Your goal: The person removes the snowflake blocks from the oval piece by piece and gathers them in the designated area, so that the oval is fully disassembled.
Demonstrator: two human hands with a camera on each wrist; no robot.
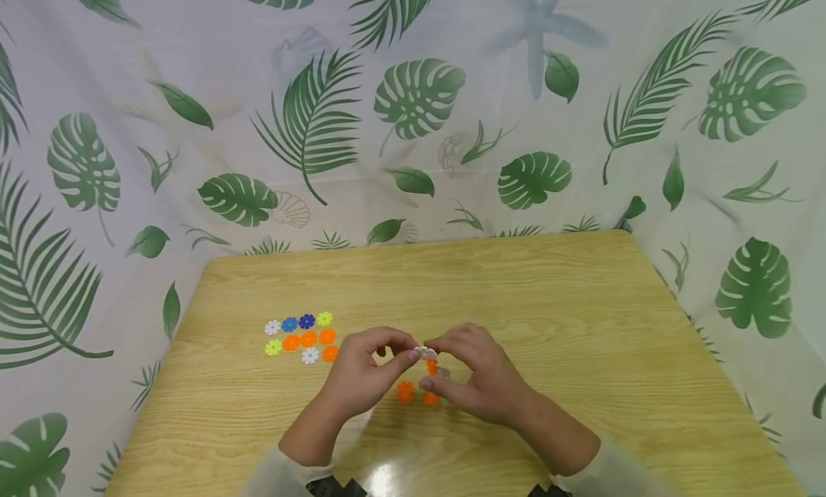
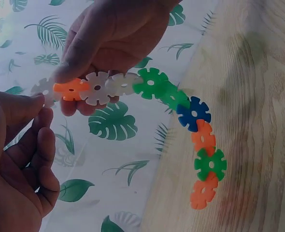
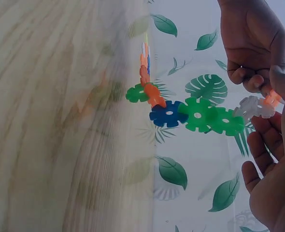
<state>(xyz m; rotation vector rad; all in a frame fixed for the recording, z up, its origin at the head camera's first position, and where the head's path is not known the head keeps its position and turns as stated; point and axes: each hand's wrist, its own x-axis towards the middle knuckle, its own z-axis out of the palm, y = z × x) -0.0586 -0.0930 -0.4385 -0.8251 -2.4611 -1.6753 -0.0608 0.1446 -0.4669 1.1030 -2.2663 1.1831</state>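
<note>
Both hands hold one chain of snowflake discs [image 2: 181,104] above the wooden table [image 1: 581,303]. The left hand [image 2: 17,159] pinches a white disc [image 2: 45,92] at the chain's end — the right hand [image 2: 113,34] grips the next discs, fingers curled. Loose discs [image 1: 302,335] lie on the table, left of the hands.

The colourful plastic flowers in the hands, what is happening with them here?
A person is joining snowflake-shaped discs into a curved chain held above a wooden table. The right hand pinches the chain near its white and orange end. The left hand pinches a white disc at that same end. The chain's lower end hangs down to the table. More loose discs lie in rows on the table, to the left of the hands.
</note>
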